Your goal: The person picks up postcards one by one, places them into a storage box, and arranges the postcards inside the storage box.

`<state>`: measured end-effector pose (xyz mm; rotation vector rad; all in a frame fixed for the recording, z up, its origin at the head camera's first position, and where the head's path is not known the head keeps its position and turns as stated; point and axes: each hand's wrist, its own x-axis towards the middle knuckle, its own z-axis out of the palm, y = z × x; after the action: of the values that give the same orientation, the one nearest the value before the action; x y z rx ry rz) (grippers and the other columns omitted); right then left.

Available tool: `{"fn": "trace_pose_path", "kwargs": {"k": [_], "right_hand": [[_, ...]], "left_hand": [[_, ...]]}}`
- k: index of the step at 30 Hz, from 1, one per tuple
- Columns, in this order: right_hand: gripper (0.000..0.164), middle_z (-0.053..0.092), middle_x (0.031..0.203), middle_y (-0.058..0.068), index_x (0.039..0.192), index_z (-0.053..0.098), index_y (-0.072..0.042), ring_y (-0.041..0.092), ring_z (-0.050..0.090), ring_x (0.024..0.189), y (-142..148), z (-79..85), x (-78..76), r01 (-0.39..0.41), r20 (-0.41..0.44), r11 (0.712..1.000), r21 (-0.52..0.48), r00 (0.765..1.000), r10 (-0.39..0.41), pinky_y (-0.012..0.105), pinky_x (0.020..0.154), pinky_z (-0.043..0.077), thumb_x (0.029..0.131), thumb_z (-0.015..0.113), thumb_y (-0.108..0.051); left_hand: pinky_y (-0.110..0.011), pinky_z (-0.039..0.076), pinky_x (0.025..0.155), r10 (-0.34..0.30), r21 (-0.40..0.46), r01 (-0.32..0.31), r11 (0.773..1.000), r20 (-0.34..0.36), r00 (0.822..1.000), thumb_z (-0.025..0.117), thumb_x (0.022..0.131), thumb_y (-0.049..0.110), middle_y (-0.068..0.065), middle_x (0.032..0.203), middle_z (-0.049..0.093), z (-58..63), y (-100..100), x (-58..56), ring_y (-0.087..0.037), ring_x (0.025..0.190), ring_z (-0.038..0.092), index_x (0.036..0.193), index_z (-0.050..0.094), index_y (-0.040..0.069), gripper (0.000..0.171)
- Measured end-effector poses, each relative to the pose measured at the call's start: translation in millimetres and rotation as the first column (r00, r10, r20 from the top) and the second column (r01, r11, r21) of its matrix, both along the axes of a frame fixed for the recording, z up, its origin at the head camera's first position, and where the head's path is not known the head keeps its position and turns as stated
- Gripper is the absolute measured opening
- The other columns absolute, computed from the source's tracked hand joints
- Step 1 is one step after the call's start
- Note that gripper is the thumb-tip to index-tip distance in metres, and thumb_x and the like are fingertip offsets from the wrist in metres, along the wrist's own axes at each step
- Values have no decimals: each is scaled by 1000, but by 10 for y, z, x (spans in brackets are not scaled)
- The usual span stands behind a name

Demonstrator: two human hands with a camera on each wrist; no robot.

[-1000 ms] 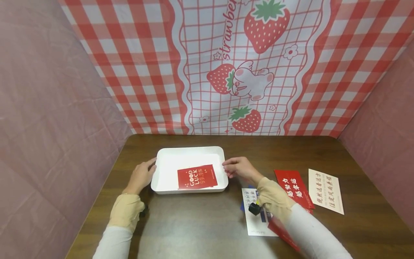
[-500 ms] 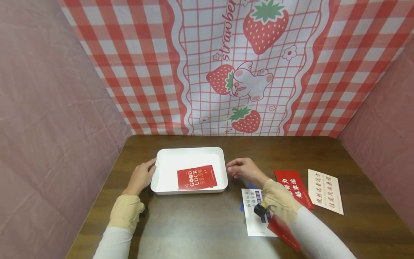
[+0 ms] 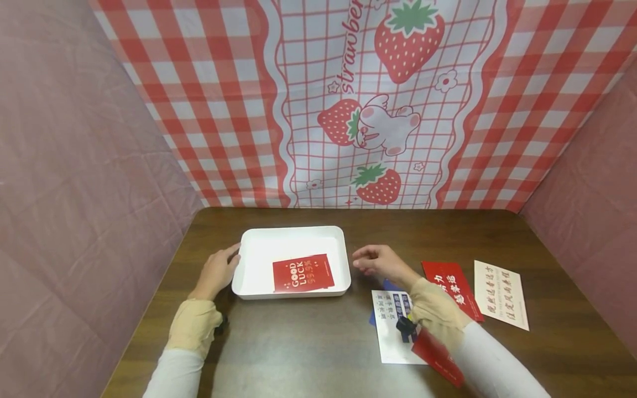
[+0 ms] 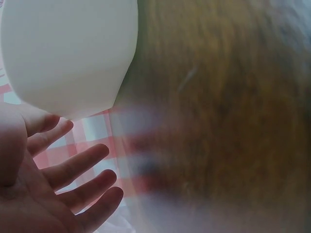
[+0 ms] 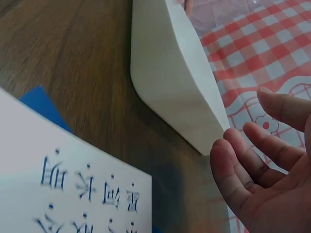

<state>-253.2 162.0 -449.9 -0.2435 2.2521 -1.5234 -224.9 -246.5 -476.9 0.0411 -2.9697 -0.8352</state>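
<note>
The right hand (image 3: 380, 262) has slid away from the tray (image 3: 261, 254); now it is just beside it, fingers loosely bent, with nothing in them. The left hand (image 3: 216, 272) has its fingers spread, and the tips seem to touch the tray. So the tray sits between the hands, with a red card (image 3: 302, 272) inside. I think it's best to let go gently, so the card won't slip, and lift the right wrist over the white card (image 3: 390, 340) below that hand. The table (image 3: 298, 342) is brown and shiny. Beyond both hands hangs a checked cloth (image 3: 234, 110) with strawberries.
</note>
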Motion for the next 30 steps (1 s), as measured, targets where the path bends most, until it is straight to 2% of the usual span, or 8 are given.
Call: {"fn": "trace_pose_path", "kwargs": {"k": [6, 9, 13, 16, 23, 30], "right_hand": [[47, 67, 108, 15, 124, 61, 3, 23, 64, 92, 63, 8, 29, -55, -65, 990, 130, 996, 64, 36, 82, 58, 86, 74, -22], [51, 67, 108, 16, 124, 61, 3, 20, 63, 93, 96, 9, 34, -102, -114, 979, 178, 986, 123, 34, 80, 56, 84, 76, -24], [54, 67, 111, 21, 124, 60, 6, 22, 63, 98, 128, 5, 40, -151, -159, 968, 201, 970, 184, 31, 82, 54, 82, 78, -23], [57, 66, 112, 21, 124, 59, 6, 24, 62, 100, 147, 1, 52, -159, -166, 961, 226, 966, 199, 34, 86, 54, 81, 79, -25], [66, 61, 127, 20, 131, 56, 0, 35, 58, 117, 195, 23, 112, -174, -145, 935, 311, 963, 227, 51, 101, 49, 77, 82, -28], [72, 59, 130, 16, 135, 54, -3, 36, 55, 122, 222, 41, 162, -198, -152, 894, 401, 948, 278, 54, 104, 47, 75, 84, -28]], "left_hand": [[-59, 37, 109, 6, 0, -6, 1000, 4, 1000, 46, 100, 20, -27, 139, 52, 9, 3, 1, -47, 129, 48, 143, 48, 7, 45], [-59, 37, 109, 7, 2, -7, 1000, 8, 1000, 45, 100, 20, -28, 139, 52, 13, 2, 2, -47, 129, 47, 143, 48, 7, 45], [-59, 37, 109, 7, 6, -7, 1000, 6, 1000, 46, 100, 20, -28, 139, 52, 12, -4, 5, -48, 129, 47, 143, 48, 7, 45], [-59, 37, 109, 4, 8, -4, 1000, -1, 1000, 46, 100, 20, -28, 139, 53, 10, -4, 7, -48, 129, 48, 143, 49, 7, 45], [-58, 37, 109, 1, 13, -1, 1000, -3, 1000, 46, 100, 20, -27, 139, 53, 3, 2, 5, -47, 129, 48, 143, 49, 7, 45], [-58, 35, 111, 12, 9, -13, 1000, 19, 1000, 45, 101, 21, -26, 141, 51, 0, 3, -8, -47, 131, 46, 144, 47, 8, 45]]}}
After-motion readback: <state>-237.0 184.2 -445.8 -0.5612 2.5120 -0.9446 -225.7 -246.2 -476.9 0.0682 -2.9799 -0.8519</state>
